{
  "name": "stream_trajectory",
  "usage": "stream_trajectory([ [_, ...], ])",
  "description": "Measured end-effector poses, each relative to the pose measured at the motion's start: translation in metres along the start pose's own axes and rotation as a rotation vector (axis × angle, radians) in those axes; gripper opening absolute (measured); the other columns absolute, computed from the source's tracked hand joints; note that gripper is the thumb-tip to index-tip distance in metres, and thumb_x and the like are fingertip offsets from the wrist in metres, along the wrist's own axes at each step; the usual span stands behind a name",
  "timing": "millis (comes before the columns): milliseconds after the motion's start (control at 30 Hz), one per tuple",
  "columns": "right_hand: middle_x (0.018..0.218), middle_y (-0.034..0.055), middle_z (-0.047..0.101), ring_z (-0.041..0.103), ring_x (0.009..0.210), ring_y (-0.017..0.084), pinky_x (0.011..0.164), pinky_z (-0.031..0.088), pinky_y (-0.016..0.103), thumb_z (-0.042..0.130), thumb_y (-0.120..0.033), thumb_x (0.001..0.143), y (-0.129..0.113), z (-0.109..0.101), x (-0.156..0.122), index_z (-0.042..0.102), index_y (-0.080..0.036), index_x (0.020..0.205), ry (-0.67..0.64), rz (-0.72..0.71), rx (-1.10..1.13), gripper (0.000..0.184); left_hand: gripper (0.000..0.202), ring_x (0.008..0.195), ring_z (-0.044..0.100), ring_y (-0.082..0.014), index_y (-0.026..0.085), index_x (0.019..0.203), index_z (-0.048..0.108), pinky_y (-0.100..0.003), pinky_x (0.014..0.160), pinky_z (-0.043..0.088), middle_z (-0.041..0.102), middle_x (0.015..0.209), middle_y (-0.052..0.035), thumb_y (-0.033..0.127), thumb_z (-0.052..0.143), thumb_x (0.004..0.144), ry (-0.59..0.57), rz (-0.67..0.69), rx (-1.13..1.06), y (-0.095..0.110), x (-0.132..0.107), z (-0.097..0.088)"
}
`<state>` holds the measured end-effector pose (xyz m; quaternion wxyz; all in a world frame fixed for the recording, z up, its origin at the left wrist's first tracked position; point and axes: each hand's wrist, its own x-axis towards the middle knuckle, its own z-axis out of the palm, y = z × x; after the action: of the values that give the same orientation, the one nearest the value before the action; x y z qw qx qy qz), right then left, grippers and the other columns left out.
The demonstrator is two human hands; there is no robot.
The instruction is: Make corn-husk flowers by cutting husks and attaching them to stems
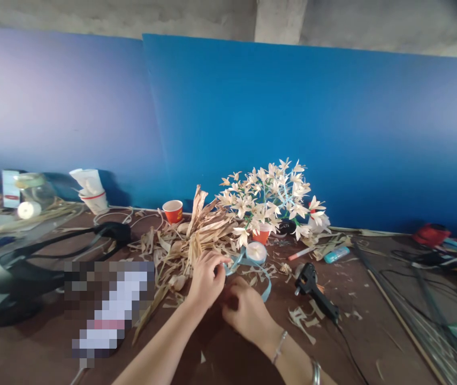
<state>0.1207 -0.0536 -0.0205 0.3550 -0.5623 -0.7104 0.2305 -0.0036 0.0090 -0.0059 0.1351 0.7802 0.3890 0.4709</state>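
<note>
Head view looked down on a brown worktable (373, 342) strewn with dried husk strips. The left hand (206, 280) had its fingertips pinched on the free end of a pale blue ribbon (266, 278), close to the ribbon roll (256, 251) lying just beyond. The right hand (246, 313) sat beside it, fingers curled down, but I could not tell whether it gripped anything. The ribbon curved loose over the table from the roll toward the hands, thin, flat and light, likely to twist easily. Behind stood a finished-looking spray of cream husk flowers (271, 195) in a small cup, so much of the making seemed done; a heap of raw husks (190, 238) still lay unused beside the left hand. A black glue gun (312, 289) rested to the right, untouched.
</note>
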Motion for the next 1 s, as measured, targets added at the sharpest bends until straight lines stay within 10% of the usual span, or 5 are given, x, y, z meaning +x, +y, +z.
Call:
stream_trajectory([
  [300, 0.051, -0.0035, 0.050, 0.038, 0.041, 0.005, 0.040, 0.018, 0.019, 0.058, -0.039, 0.071, 0.011, -0.028, 0.012, 0.055, -0.015, 0.063, 0.006, 0.388, 0.836, 0.026, 0.019, 0.084, 0.055, -0.0189, 0.020, 0.077, 0.062, -0.034, 0.080, 0.042, 0.063, 0.079, -0.0046, 0.007, 0.048, 0.073, -0.170, 0.082, -0.187, 0.008, -0.002, -0.001],
  [1000, 0.053, -0.0049, 0.050, 0.038, 0.041, 0.004, 0.038, 0.018, 0.018, 0.065, -0.039, 0.066, 0.012, -0.027, 0.013, 0.057, -0.014, 0.071, 0.090, 0.419, 0.881, 0.027, 0.008, 0.077, 0.052, -0.0185, 0.020, 0.072, 0.053, -0.033, 0.074, 0.041, 0.058, 0.075, -0.0031, 0.013, 0.049, 0.073, -0.237, 0.023, -0.167, 0.015, -0.004, -0.001],
])
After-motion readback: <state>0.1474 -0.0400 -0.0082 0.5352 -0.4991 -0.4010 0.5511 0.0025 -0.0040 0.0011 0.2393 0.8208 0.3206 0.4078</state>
